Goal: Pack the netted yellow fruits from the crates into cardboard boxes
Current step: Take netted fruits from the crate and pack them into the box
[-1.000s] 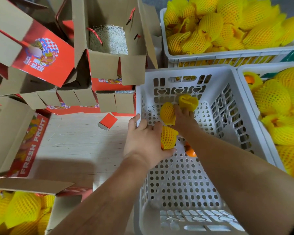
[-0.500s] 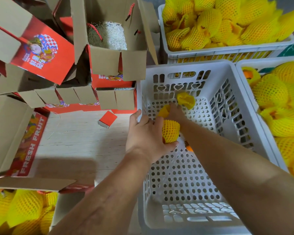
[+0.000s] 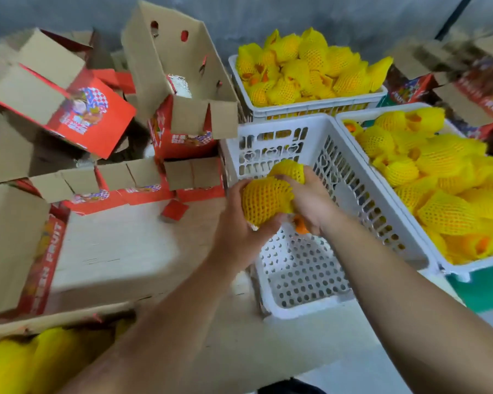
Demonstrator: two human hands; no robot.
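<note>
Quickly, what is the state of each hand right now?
Left hand: closed around a netted yellow fruit.
Right hand: closed on a second netted fruit, with an orange one partly hidden under the palm.

Both hands (image 3: 234, 223) and their netted fruits (image 3: 265, 200), now higher, at the white crate's (image 3: 296, 305) left rim.
</note>
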